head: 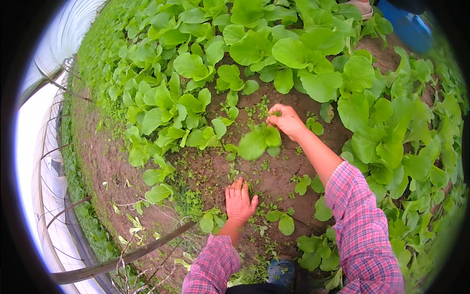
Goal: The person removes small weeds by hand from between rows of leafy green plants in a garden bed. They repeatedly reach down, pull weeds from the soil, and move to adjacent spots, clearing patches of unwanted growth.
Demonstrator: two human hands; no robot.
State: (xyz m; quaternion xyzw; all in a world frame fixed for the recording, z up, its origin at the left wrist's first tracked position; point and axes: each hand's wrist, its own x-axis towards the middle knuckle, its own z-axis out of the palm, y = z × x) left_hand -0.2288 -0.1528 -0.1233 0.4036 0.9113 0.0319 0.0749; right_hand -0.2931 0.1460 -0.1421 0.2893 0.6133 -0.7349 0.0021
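Note:
My right hand (pixel 288 122) pinches a young leafy green plant (pixel 253 143) above the soil, fingers curled around its stem end. The plant's broad leaves hang down to the left of the fingers and look blurred. Palm down on the brown soil (pixel 282 165), my left hand (pixel 239 202) lies with its thumb spread and nothing in it. Tiny weeds (pixel 260 106) dot the ground around both hands. Below my right hand stands a small seedling (pixel 303 184), and another seedling (pixel 286 222) grows to the right of my left wrist.
Dense leafy greens (pixel 253 44) fill the far side, with more large plants (pixel 382 139) on the right. A wooden pole (pixel 125 261) slants across the lower left beside dry twigs. Plastic sheeting (pixel 51 176) lines the left. Another person's shoe (pixel 363 8) and a blue object (pixel 405 27) are at top right.

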